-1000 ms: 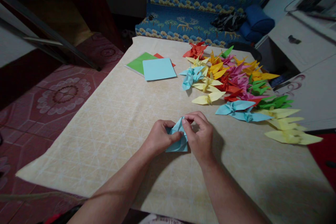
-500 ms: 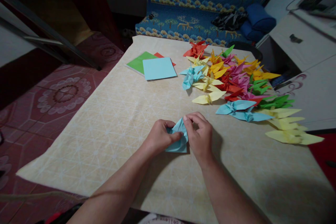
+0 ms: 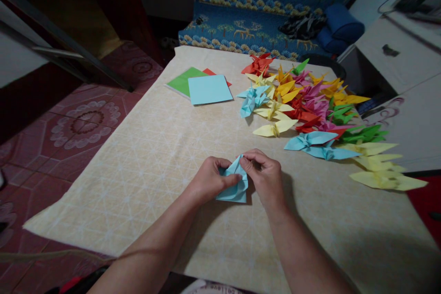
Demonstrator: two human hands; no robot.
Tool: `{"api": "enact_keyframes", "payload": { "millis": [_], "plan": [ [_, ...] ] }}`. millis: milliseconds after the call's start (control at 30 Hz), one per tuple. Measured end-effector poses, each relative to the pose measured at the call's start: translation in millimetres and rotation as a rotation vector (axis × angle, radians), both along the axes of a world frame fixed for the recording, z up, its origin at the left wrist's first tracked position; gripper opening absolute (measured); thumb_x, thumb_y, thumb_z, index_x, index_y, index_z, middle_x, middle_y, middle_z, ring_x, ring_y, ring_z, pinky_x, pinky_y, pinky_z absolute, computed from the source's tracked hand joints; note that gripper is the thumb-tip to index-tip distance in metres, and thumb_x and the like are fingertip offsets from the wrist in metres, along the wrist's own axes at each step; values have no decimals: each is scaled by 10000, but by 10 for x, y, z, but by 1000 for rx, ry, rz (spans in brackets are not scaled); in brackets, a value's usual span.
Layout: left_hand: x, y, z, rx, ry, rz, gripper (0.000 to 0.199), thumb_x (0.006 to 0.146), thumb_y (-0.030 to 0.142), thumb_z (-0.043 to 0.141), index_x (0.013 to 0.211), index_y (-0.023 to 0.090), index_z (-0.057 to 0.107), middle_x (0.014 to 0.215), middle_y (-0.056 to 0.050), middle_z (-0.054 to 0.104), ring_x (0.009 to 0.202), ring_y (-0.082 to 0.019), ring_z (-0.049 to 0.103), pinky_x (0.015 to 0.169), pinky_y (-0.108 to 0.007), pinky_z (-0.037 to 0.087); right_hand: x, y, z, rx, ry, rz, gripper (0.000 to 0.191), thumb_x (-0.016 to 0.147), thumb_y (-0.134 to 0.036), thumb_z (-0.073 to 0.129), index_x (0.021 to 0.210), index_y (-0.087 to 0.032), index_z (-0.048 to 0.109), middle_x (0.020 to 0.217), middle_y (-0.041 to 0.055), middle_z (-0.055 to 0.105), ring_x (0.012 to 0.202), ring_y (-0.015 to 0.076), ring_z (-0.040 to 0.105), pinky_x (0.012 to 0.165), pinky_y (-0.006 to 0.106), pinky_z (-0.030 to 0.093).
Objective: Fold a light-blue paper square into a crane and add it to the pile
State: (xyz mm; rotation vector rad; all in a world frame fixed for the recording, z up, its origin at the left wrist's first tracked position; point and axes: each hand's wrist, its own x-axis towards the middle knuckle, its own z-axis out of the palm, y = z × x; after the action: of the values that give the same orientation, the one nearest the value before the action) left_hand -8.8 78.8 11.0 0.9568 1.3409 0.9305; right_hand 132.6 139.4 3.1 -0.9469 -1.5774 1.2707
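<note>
A partly folded light blue paper (image 3: 236,193) is between my hands, near the middle of the cloth-covered table (image 3: 138,161). My left hand (image 3: 214,179) grips its left side, the thumb lying across the front. At the upper right, my right hand (image 3: 263,172) pinches the paper's raised tip between thumb and fingers. Some of the fingers behind the paper are hidden. Flat square sheets lie farther back: a light blue one (image 3: 210,89) on top of a green one (image 3: 186,81), with a red corner (image 3: 209,72) showing behind.
Several folded paper cranes in red, orange, pink, green, blue and yellow (image 3: 275,127) cover the table's back right. Behind the table is a seat with a blue patterned cover (image 3: 223,30). A white cabinet (image 3: 406,69) stands at the right.
My right hand has shifted slightly to the right at the paper's tip. My left hand keeps its hold, and the view has moved very slightly.
</note>
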Motion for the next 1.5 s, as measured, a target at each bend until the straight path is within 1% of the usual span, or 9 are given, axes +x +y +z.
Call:
{"api": "enact_keyframes", "payload": {
  "millis": [367,467,567,733,867,967,1133,1233,1500],
  "plan": [
    [10,-4,18,3,33,-23,200,708,289,665,607,147,569,536,46,427,463,-68,347,438,-210,255,3,-32,-10,-43,-47,13,232,865,-297,609,658,-195,589,686,-14,542,678,148,524,610,262,397],
    [21,-3,13,22,22,7,200,690,288,706,606,134,610,528,45,448,462,-69,367,442,-208,268,-34,-54,-27,-38,-37,-33,293,939,-369,501,714,-201,585,705,-9,555,676,147,537,618,257,419],
    [38,13,3,-5,-65,156,239,651,335,777,687,116,688,551,25,530,478,-82,436,461,-209,318,-43,-69,-36,-19,-20,-117,318,981,-418,412,859,-207,616,789,14,614,757,160,591,709,273,462],
    [48,53,-15,57,-191,504,288,651,375,816,736,116,725,642,-17,639,548,-105,526,525,-221,404,-26,-105,-49,35,-38,-252,173,884,-381,604,891,-208,606,858,26,633,786,165,598,710,278,477],
    [42,73,-25,192,-167,715,214,695,336,793,753,138,736,680,-10,660,606,-113,543,581,-231,427,-60,-185,-25,2,-24,-207,172,864,-356,626,801,-198,602,690,-2,600,618,136,561,565,245,459],
    [40,85,-32,248,-147,801,171,717,313,772,775,156,740,698,-1,661,630,-114,536,607,-238,426,-105,-260,0,7,-40,-131,167,854,-343,642,787,-197,595,662,-10,588,573,123,550,521,229,446],
    [66,97,-55,249,-178,823,182,721,328,765,766,157,722,699,1,644,634,-116,529,599,-237,420,-174,-321,-35,96,-186,-107,211,780,-354,732,850,-210,594,674,-21,585,548,117,546,499,222,443],
    [99,100,-64,228,-231,824,183,720,325,766,771,159,707,686,10,630,614,-105,519,581,-225,410,-207,-304,-83,133,-247,-127,215,781,-360,731,809,-217,572,645,-25,584,535,121,546,502,228,443],
    [127,106,-74,192,-397,709,244,678,192,766,904,147,688,781,-15,675,659,-117,582,629,-236,442,-203,-238,-124,138,-217,-206,150,829,-310,677,799,-218,562,694,-4,617,570,140,595,528,241,473]
  ]
}}
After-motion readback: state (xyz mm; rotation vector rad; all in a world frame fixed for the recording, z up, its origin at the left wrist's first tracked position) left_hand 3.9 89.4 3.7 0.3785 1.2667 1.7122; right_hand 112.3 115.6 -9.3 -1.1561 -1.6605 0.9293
